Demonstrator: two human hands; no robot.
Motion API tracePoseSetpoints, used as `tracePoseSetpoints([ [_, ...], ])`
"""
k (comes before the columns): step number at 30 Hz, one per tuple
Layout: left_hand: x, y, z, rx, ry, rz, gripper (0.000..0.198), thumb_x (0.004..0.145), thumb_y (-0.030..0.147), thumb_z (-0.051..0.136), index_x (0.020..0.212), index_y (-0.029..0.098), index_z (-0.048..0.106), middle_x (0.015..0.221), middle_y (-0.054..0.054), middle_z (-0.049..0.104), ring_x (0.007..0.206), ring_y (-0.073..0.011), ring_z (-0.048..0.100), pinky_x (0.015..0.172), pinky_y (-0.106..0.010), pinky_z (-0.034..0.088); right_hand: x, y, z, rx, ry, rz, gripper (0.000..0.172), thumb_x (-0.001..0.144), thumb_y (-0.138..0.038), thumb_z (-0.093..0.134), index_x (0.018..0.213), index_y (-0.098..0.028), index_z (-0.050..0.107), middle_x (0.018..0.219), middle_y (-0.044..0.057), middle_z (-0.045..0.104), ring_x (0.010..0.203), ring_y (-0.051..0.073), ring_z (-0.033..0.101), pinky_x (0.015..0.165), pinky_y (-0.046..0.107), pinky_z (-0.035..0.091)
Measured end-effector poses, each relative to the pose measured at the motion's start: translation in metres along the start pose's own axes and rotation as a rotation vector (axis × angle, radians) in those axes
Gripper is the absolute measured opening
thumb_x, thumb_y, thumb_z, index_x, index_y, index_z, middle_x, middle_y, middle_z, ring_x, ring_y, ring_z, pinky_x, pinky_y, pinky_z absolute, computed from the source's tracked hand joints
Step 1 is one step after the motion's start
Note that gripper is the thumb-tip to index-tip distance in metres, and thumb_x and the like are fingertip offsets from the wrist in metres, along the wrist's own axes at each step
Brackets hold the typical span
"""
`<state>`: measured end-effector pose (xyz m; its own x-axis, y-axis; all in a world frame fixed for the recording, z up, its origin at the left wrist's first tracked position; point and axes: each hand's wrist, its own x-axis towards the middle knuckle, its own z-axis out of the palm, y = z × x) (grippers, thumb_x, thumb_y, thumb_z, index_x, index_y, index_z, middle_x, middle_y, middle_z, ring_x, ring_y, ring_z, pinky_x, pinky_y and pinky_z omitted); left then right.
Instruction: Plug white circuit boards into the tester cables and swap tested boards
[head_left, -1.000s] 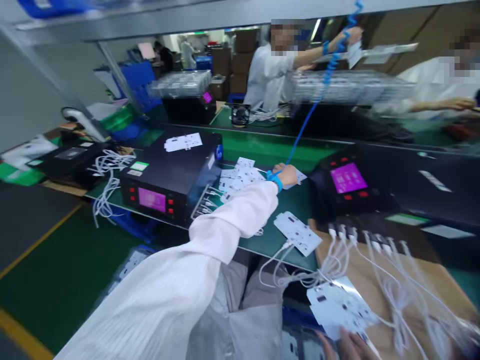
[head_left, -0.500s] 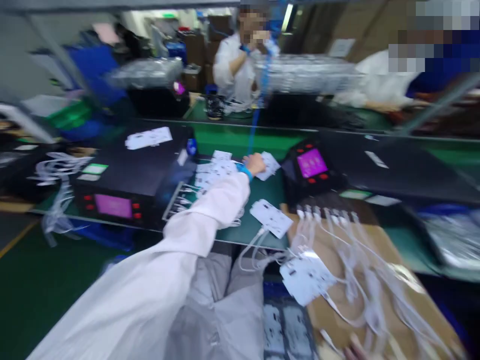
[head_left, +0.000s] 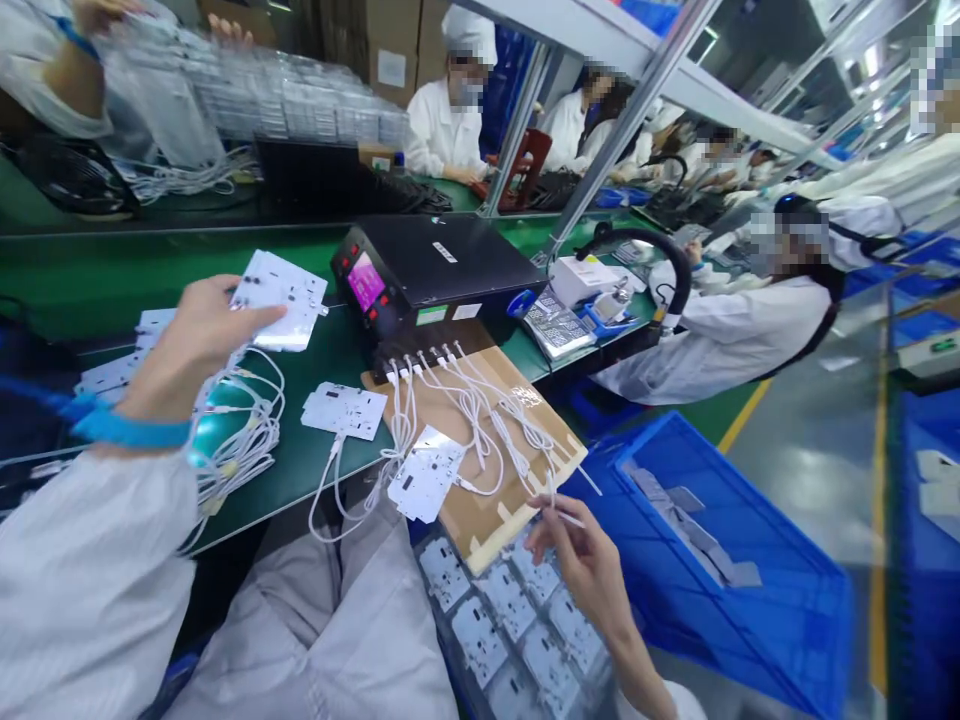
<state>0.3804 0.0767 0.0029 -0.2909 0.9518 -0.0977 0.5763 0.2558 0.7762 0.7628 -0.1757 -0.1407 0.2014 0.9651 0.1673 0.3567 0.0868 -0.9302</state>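
My left hand (head_left: 196, 335), with a blue band on its wrist, pinches a white circuit board (head_left: 289, 285) above the green bench. In my right hand (head_left: 589, 555), closed fingers grip the end of a white cable (head_left: 553, 490) by the corner of a cardboard sheet (head_left: 491, 460). A second white board (head_left: 346, 410) lies on the bench with a cable plugged in. Another cabled board (head_left: 426, 474) rests on the cardboard's left edge. Below the right hand, a tray holds several similar boards (head_left: 480, 640).
A black tester (head_left: 442, 262) with a pink screen stands behind the cardboard, white cables plugged along its front. Coiled cables (head_left: 251, 435) lie under the left hand. A blue bin (head_left: 795, 600) stands at right. Co-workers in white sit across the bench and to the right.
The view has swung right. My left hand has lifted the white board from the bench. My right hand, barely visible at the bottom edge before, is now in view with a cable.
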Motion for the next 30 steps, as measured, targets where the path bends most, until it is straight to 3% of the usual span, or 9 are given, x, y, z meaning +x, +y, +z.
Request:
tracePoseSetpoints([
  [3,-0.044,-0.01,-0.008,-0.158,-0.155,0.016,0.069,0.085,0.04,0.081,0.148,0.029,0.054,0.126,-0.005,0.075,0.11,-0.0278,0.071,0.106,-0.054,0.055,0.009,-0.01,0.033,0.349,0.298,0.183,0.032,0.095,-0.045,0.07,0.115,-0.021,0.07,0.09,0.004,0.072,0.051,0.011,0.059,0.04,0.025,0.046],
  [6,-0.073,-0.013,-0.006,-0.166,-0.207,0.031,0.076,0.074,0.045,0.087,0.144,0.043,0.058,0.135,-0.002,0.072,0.129,-0.0341,0.064,0.111,-0.055,0.051,0.024,-0.021,0.064,0.494,0.41,0.191,0.032,0.092,-0.047,0.074,0.11,-0.021,0.076,0.075,-0.001,0.063,0.052,0.009,0.052,0.043,0.023,0.043],
  [9,-0.091,-0.005,-0.003,-0.141,-0.211,0.081,0.078,0.069,0.048,0.089,0.141,0.046,0.06,0.149,-0.001,0.062,0.151,-0.0379,0.043,0.113,-0.052,0.051,0.036,-0.037,0.088,0.504,0.404,0.066,0.022,0.091,-0.04,0.076,0.104,-0.022,0.08,0.072,-0.004,0.057,0.049,0.007,0.047,0.044,0.024,0.042],
  [12,-0.104,0.004,0.001,-0.209,-0.29,0.09,0.081,0.07,0.047,0.089,0.145,0.043,0.058,0.157,-0.001,0.055,0.157,-0.0386,0.032,0.107,-0.046,0.057,0.04,-0.057,0.106,0.403,0.35,-0.067,0.012,0.091,-0.031,0.076,0.1,-0.024,0.083,0.082,0.0,0.062,0.054,0.007,0.052,0.046,0.024,0.044],
  [17,-0.12,-0.001,0.009,-0.252,-0.379,0.093,0.077,0.072,0.047,0.088,0.144,0.039,0.061,0.153,-0.002,0.058,0.153,-0.0362,0.04,0.11,-0.041,0.057,0.041,-0.078,0.125,0.247,0.334,-0.21,0.014,0.092,-0.024,0.075,0.103,-0.027,0.084,0.083,0.002,0.066,0.073,0.013,0.062,0.062,0.028,0.055],
  [23,-0.119,-0.015,0.014,-0.323,-0.474,0.053,0.071,0.076,0.048,0.087,0.142,0.039,0.062,0.148,-0.003,0.063,0.142,-0.0322,0.056,0.105,-0.038,0.06,0.042,-0.077,0.13,0.236,0.313,-0.216,0.016,0.092,-0.022,0.075,0.104,-0.028,0.083,0.083,0.001,0.066,0.069,0.012,0.06,0.06,0.026,0.053],
  [30,-0.117,-0.021,0.017,-0.274,-0.475,0.096,0.074,0.076,0.053,0.086,0.144,0.04,0.06,0.156,-0.004,0.056,0.152,-0.0352,0.043,0.107,-0.041,0.059,0.042,-0.077,0.128,0.174,0.299,-0.216,0.012,0.093,-0.026,0.073,0.099,-0.025,0.083,0.082,0.002,0.065,0.068,0.012,0.059,0.059,0.027,0.054],
])
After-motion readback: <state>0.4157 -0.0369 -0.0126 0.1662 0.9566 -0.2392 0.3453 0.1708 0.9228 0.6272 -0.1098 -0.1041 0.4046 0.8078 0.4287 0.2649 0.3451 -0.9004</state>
